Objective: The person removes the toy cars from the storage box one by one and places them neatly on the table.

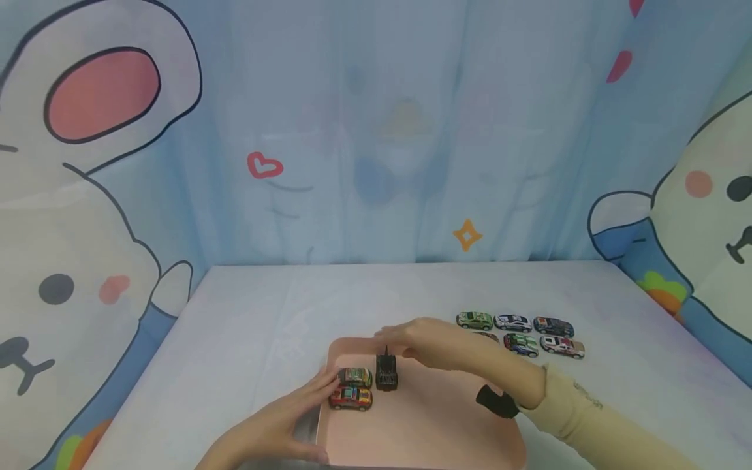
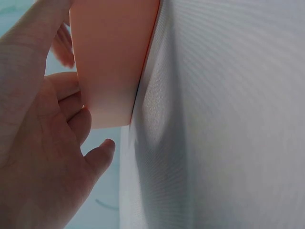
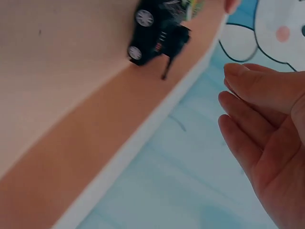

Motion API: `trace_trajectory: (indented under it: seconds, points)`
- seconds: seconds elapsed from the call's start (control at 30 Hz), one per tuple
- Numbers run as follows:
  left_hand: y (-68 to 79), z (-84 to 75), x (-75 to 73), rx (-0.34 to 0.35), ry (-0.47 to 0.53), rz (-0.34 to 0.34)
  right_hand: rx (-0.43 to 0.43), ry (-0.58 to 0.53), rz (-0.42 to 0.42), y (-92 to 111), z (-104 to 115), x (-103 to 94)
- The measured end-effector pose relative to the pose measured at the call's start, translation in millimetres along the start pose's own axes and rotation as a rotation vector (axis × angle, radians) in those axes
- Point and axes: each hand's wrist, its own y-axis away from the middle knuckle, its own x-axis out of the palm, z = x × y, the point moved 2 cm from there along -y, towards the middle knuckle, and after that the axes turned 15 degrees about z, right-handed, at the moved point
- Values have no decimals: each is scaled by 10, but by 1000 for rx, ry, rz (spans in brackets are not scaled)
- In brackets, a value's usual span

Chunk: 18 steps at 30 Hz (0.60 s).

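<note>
A pink tray (image 1: 429, 424) stands in front of me with several toy cars in it. My left hand (image 1: 282, 418) rests at its left rim, fingers stretched over the edge near a green toy car (image 1: 356, 376) and a red toy car (image 1: 351, 398). In the left wrist view, its fingers lie along the tray's outer wall (image 2: 109, 67). A black toy vehicle with a thin rod (image 1: 386, 372) stands beside the green car, close to the far wall. Over that far rim hovers my right hand (image 1: 431, 343), fingers loosely bent, with nothing between them in the right wrist view.
Several more toy cars are lined up in two rows on the white tabletop behind the right arm, among them a white car (image 1: 513, 322) and a dark blue one (image 1: 553, 326); the forearm partly hides one. A printed blue curtain (image 1: 399, 130) hangs behind the table.
</note>
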Motion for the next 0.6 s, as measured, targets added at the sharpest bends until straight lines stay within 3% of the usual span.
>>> trace_trajectory:
  seconds: [0.17,0.27,0.4,0.6]
  points:
    - [7,5,16,-12,-1,19,7,-38,150,-186,-36,185]
    - [11,-2,16,-10,-2,23,9,-20,197,-245,-45,247]
    - [13,-11,10,-16,-1,23,-8,-13,219,-302,-64,289]
    - [8,-2,2,-34,-3,20,-47,39,181,-338,-105,302]
